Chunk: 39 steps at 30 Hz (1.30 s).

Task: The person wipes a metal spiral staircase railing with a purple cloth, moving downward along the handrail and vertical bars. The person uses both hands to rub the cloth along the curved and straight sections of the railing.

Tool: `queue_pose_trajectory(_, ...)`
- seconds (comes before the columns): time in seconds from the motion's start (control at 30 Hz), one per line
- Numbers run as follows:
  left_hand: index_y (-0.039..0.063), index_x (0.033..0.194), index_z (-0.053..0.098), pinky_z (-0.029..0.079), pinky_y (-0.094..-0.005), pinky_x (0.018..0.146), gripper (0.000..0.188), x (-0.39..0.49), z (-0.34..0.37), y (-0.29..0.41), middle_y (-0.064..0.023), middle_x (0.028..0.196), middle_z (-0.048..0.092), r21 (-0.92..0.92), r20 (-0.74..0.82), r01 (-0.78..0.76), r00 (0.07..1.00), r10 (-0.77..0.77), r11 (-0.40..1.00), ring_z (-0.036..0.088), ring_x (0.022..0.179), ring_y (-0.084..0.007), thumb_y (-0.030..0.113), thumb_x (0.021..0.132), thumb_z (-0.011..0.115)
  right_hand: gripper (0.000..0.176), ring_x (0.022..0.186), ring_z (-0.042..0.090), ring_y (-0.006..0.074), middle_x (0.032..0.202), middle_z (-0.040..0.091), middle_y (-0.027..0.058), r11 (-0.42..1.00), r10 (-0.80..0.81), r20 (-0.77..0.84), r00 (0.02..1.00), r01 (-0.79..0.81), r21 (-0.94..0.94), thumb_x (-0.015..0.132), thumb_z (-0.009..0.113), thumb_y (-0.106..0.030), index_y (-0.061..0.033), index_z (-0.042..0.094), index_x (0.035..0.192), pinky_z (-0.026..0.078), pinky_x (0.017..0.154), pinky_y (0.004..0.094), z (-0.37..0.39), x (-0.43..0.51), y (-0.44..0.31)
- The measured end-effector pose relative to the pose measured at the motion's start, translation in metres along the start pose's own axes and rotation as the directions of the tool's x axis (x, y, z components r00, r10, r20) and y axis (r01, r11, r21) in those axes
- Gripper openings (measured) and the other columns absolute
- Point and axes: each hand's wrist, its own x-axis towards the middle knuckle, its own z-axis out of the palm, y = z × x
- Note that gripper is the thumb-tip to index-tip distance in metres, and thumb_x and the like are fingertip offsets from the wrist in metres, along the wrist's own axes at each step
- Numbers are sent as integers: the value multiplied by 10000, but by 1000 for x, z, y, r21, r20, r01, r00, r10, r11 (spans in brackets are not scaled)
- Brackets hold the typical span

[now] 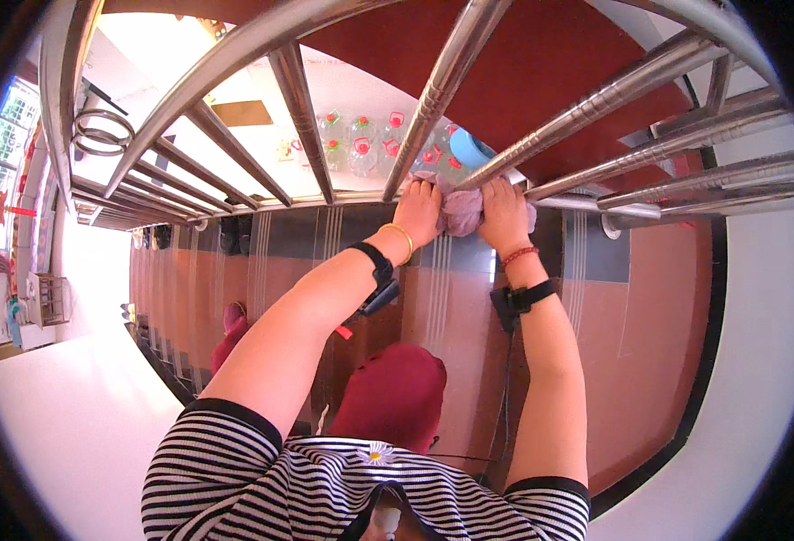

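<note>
A crumpled, pale purple cloth (463,211) lies against the bottom rail of a stainless steel stair railing (363,197). My left hand (419,211) grips its left end, close to the foot of an upright bar. On the other end is my right hand (504,215), its fingers bent over the cloth and rail. Part of the cloth shows between the two hands, and a little sticks out right of my right hand. The undersides of both hands are hidden.
Steel bars (448,88) rise close around both hands. Beyond them stand several clear plastic bottles (363,145) with red handles and a blue basin (470,149). Tiled steps (437,291) descend to the left, with dark shoes (236,233) beside the railing. A white wall (762,284) is at right.
</note>
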Motion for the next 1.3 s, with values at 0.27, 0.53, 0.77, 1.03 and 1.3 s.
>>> queue_pose_trajectory(0.27,26,1030,659,512,-428,841,432,61,-4,-26,-182,1038,668,-80,513,177,851,-112,981,638,995,-329,242,667,750,354,979,617,391,1036,653,191,962,-73,256,964,0,274,720,664,-127,-88,618,1069,512,828,456,-17,44,37)
queue_pose_trajectory(0.53,5,932,662,518,-454,805,192,-1,14,-2,-225,1030,632,6,-53,104,993,-104,995,618,918,-391,88,779,582,483,1235,451,282,1256,522,113,975,215,-429,878,-220,39,737,593,-54,-29,517,1213,289,1098,453,47,-12,-34)
queue_pose_trajectory(0.77,-10,899,643,483,-500,793,189,-27,-26,-12,-261,899,626,-137,127,4,992,13,991,602,907,-425,90,752,578,464,1191,509,325,1203,577,173,872,158,-238,958,-22,489,736,623,-10,-37,541,1192,362,1042,423,92,-50,-41)
queue_pose_trajectory(1.03,-45,1031,469,411,-503,893,329,20,-78,82,-307,1053,549,-491,5,-168,981,196,855,508,1050,-468,129,764,552,544,1182,508,352,1235,558,188,701,623,-599,503,-19,713,732,667,-19,-23,512,1253,397,1019,381,-15,-77,35)
queue_pose_trajectory(1.3,-15,1140,492,429,-469,935,443,101,-78,142,-266,1086,577,-427,-323,-365,916,238,827,530,1069,-436,146,750,625,389,1276,445,241,1265,576,86,862,251,-196,948,-311,-400,830,512,-169,-59,608,1191,179,1161,444,-59,-51,92)
